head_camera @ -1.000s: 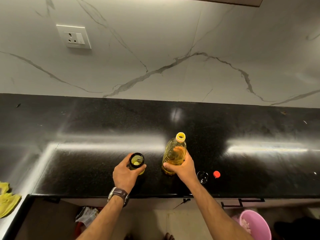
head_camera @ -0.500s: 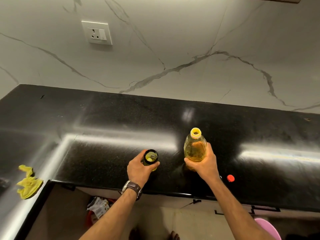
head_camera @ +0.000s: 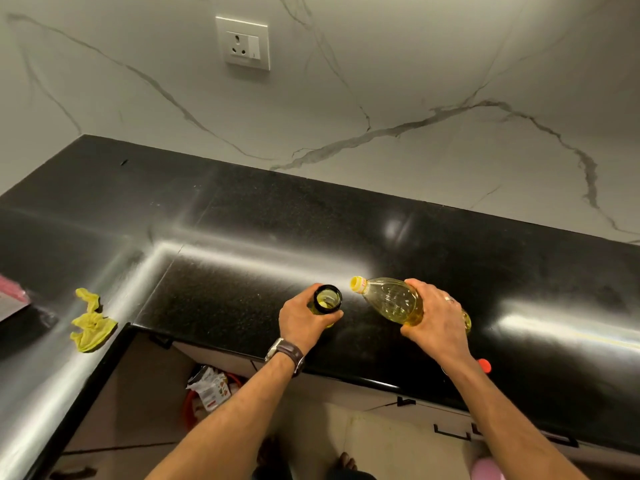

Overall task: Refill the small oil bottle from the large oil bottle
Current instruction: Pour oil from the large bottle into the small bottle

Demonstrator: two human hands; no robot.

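The small oil bottle (head_camera: 327, 300) stands upright near the front edge of the black counter (head_camera: 242, 244), its dark round mouth uncapped with a little yellow oil inside. My left hand (head_camera: 304, 323) grips it from the near side. The large clear oil bottle (head_camera: 391, 301) is lifted and tilted to the left, its yellow spout pointing toward the small bottle's mouth from a short gap to the right. My right hand (head_camera: 433, 317) grips its body. No oil stream shows between them.
A red cap (head_camera: 485, 364) lies near the counter's front edge behind my right forearm. A crumpled yellow cloth (head_camera: 90, 323) sits on the left counter wing. A wall socket (head_camera: 243, 43) is on the marble backsplash. Below the counter are cabinet fronts and a packet on the floor.
My right hand has lifted the large bottle and tipped it from upright to lying toward the left, spout near the small bottle. The camera view swung left. My left hand kept its hold.
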